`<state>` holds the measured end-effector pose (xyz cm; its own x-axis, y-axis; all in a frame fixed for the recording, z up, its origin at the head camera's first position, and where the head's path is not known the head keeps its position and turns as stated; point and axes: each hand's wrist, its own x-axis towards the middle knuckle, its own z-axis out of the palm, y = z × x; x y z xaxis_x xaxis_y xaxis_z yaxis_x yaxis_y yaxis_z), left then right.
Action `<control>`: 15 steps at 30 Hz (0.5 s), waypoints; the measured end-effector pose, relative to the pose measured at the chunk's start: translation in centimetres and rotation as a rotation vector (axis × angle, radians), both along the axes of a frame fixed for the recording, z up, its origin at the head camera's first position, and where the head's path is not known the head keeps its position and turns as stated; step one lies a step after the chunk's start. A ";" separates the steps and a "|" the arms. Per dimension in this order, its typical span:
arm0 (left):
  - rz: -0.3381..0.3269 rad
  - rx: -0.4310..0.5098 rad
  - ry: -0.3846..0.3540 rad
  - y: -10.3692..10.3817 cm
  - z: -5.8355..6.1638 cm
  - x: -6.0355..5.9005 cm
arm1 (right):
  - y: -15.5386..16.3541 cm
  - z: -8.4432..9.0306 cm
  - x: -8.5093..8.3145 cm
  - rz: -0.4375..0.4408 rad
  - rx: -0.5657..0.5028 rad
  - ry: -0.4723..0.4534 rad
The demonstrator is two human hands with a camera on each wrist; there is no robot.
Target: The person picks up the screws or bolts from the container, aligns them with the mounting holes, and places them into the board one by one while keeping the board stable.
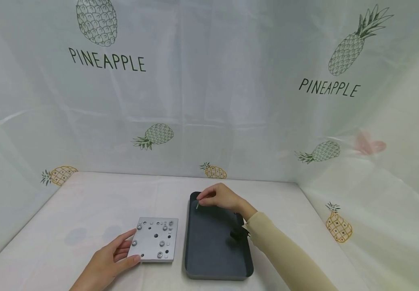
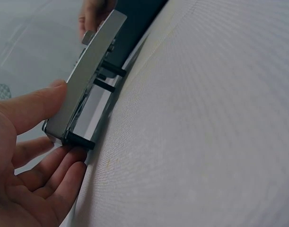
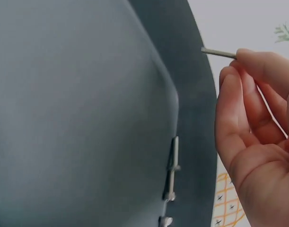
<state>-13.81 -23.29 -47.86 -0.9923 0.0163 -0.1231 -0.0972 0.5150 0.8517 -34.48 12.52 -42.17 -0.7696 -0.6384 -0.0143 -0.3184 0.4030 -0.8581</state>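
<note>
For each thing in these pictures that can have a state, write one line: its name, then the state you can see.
Metal plate: flat on the table, several screws already in its holes.
Left hand: fingers straight, touching the plate's near-left corner.
Right hand: pinching a thin metal pin above the tray's far end.
Dark tray: flat on the table, a few small screws along its inner wall.
</note>
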 end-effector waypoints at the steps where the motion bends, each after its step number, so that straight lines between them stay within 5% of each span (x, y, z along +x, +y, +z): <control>1: 0.001 0.000 0.000 0.0 0.0 0.0 | -0.1 0.1 0.1 0.012 -0.009 -0.011; 15: 0.018 -0.012 0.003 0.3 0.1 0.0 | -3.8 1.7 1.5 0.138 -0.041 -0.054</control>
<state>-13.77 -23.04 -47.74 -0.9927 -0.0026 -0.1207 -0.1042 0.5232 0.8458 -32.99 8.68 -40.48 -0.6732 -0.7390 -0.0246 -0.3216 0.3226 -0.8902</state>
